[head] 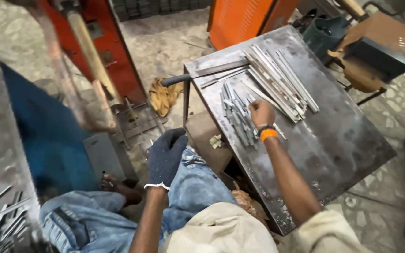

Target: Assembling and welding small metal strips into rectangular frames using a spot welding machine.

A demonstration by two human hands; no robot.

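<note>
Speckled stone floor, dark steel worktable [333,140] at right: your bare right hand [261,112] closes on the short grey cut metal strips [237,117] heaped near its left edge, long bright metal bars [277,79] lying uncut beyond. Your gloved left hand [166,157] hangs loose, empty, over your knee. My read: partway through; table's near-right half gives room.

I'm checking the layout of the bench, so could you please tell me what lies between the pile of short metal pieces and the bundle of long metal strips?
In the head view, the right hand rests between the short metal pieces and the long metal strips on the metal table.
</note>
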